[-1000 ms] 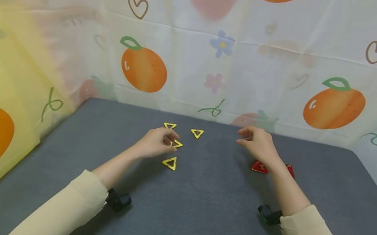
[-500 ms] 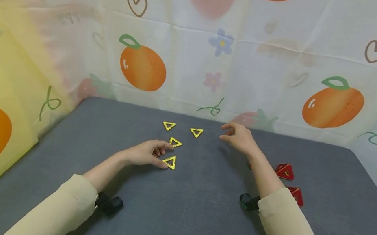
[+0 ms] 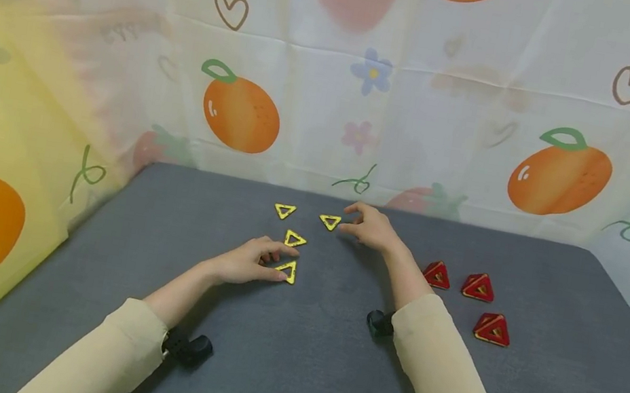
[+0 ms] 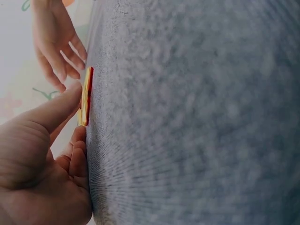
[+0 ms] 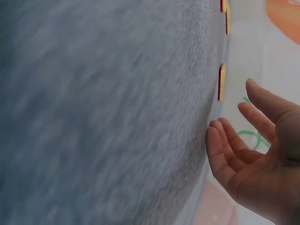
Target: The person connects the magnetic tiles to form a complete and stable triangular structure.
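Note:
Four thin triangular frames, yellow on top, lie on the grey table, so several in all. My left hand (image 3: 248, 260) reaches over the nearest yellow triangle (image 3: 292, 273), thumb overlapping its left part and forefinger stretched beyond it. In the left wrist view this triangle (image 4: 86, 98) shows a red underside, with the thumb tip right at it. Just behind lies a second yellow triangle (image 3: 294, 239). At the back, my right hand (image 3: 373, 227) has its parted fingertips right beside another yellow triangle (image 3: 329, 222); nothing is between them in the right wrist view.
A further yellow triangle (image 3: 284, 211) lies at the back left. On the right stand three red pyramids, a left one (image 3: 437, 275), a back one (image 3: 478, 287) and a front one (image 3: 493, 330). A printed cloth (image 3: 315, 114) hangs behind the table (image 3: 289, 357).
My right hand has moved left from near the red pyramids to the back-right yellow triangle, uncovering the pyramids. My left hand has come from the second triangle towards me, to the nearest one.

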`<state>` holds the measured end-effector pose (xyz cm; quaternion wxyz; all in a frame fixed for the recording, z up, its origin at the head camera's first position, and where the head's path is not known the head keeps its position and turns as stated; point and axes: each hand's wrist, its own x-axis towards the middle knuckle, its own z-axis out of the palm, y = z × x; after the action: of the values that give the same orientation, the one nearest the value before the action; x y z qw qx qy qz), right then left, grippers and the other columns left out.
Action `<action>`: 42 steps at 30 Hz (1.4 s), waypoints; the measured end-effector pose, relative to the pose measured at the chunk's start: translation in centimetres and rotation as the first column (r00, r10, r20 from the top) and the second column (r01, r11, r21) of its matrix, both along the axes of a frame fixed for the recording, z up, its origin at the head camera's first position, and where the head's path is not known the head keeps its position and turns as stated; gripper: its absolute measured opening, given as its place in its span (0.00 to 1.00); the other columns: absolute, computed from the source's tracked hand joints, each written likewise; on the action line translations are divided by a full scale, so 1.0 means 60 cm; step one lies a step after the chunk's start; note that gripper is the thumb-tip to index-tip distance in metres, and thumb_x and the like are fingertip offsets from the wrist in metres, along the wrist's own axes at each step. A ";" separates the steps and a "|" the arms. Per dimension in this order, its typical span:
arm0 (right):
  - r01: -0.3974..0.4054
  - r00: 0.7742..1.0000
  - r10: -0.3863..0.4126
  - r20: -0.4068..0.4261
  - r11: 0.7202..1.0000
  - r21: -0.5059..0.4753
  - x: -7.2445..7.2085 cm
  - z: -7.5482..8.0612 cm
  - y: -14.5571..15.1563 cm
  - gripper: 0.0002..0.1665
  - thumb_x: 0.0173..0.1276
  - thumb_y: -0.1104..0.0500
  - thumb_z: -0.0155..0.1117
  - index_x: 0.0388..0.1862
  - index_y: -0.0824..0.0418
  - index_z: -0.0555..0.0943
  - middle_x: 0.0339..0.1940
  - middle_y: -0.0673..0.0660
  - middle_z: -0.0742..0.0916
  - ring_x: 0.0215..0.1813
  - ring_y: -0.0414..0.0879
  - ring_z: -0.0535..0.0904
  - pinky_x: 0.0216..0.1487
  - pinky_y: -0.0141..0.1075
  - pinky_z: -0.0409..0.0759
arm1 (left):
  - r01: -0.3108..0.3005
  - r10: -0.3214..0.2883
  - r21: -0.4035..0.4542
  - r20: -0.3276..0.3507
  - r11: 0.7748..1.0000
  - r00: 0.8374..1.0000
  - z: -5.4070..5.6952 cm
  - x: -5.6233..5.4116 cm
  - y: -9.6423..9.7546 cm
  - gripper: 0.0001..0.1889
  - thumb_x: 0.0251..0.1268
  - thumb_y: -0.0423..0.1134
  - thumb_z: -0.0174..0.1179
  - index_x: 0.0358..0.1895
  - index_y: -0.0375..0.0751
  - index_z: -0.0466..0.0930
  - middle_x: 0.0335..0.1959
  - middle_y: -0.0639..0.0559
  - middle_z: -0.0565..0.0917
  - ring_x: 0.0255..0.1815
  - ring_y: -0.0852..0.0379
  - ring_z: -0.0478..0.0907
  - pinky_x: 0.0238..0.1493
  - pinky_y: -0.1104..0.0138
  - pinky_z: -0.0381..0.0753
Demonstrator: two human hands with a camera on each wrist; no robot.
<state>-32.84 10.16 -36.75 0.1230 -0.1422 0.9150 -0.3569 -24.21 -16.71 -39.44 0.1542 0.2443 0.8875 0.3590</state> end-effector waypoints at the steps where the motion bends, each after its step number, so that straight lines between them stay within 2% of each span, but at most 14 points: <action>1: -0.004 1.000 0.004 0.004 1.000 0.011 -0.003 0.000 -0.004 0.30 0.73 0.52 0.62 0.70 0.58 0.69 0.63 0.66 0.80 0.59 0.60 0.80 0.56 0.49 0.80 | 0.001 -0.001 0.000 -0.005 1.000 1.000 0.001 0.001 0.000 0.25 0.70 0.44 0.61 0.68 0.45 0.72 0.50 0.42 0.75 0.51 0.51 0.71 0.57 0.56 0.72; 6: -0.008 1.000 0.007 0.017 0.998 0.062 -0.015 -0.004 -0.024 0.32 0.72 0.49 0.62 0.72 0.57 0.68 0.67 0.65 0.77 0.63 0.60 0.77 0.62 0.52 0.76 | 0.001 -0.001 -0.003 -0.036 1.000 0.999 0.004 0.003 0.000 0.24 0.71 0.43 0.60 0.68 0.44 0.73 0.49 0.41 0.75 0.49 0.51 0.71 0.55 0.56 0.73; 12: 0.010 1.000 -0.011 0.008 0.989 0.146 -0.023 -0.015 -0.034 0.31 0.73 0.47 0.61 0.72 0.53 0.68 0.73 0.62 0.73 0.70 0.60 0.72 0.69 0.54 0.71 | 0.002 -0.002 0.002 -0.048 1.000 0.999 -0.006 0.003 0.004 0.22 0.71 0.43 0.60 0.66 0.44 0.75 0.45 0.42 0.75 0.44 0.53 0.70 0.48 0.62 0.71; 16: 0.000 1.000 0.002 -0.009 0.974 0.224 -0.022 -0.019 -0.037 0.30 0.73 0.47 0.60 0.71 0.52 0.70 0.74 0.61 0.72 0.76 0.61 0.64 0.73 0.56 0.66 | 0.006 -0.006 0.002 -0.052 1.000 0.999 -0.009 0.006 0.005 0.21 0.71 0.41 0.60 0.65 0.44 0.76 0.42 0.44 0.74 0.41 0.55 0.67 0.44 0.65 0.66; 22: 0.005 1.000 0.003 -0.030 0.966 0.259 -0.024 -0.012 -0.043 0.30 0.73 0.47 0.61 0.71 0.51 0.71 0.76 0.60 0.70 0.81 0.62 0.55 0.77 0.58 0.59 | 0.010 -0.010 0.012 -0.066 1.000 0.998 -0.006 0.004 0.004 0.21 0.71 0.39 0.58 0.66 0.42 0.76 0.39 0.45 0.73 0.39 0.55 0.63 0.43 0.65 0.62; 31: 0.005 1.000 0.002 -0.022 0.950 0.312 -0.021 -0.003 -0.056 0.28 0.73 0.47 0.61 0.69 0.50 0.72 0.75 0.60 0.71 0.81 0.61 0.55 0.77 0.58 0.58 | 0.006 -0.006 0.016 -0.044 1.000 0.999 -0.005 0.003 0.000 0.20 0.72 0.40 0.57 0.66 0.44 0.76 0.41 0.45 0.72 0.39 0.54 0.61 0.43 0.64 0.60; 42: 0.073 0.997 -0.062 -0.045 0.944 0.322 -0.017 -0.004 -0.060 0.27 0.71 0.48 0.64 0.67 0.49 0.74 0.72 0.63 0.72 0.73 0.65 0.66 0.69 0.59 0.68 | -0.016 0.015 -0.011 -0.051 1.000 0.999 -0.005 0.003 0.007 0.19 0.71 0.40 0.59 0.64 0.47 0.78 0.40 0.46 0.72 0.39 0.54 0.61 0.42 0.64 0.59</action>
<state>-33.85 6.54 -36.98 0.1168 -0.0948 0.9675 -0.2035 -24.05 -16.27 -39.72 0.1302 0.2455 0.8951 0.3486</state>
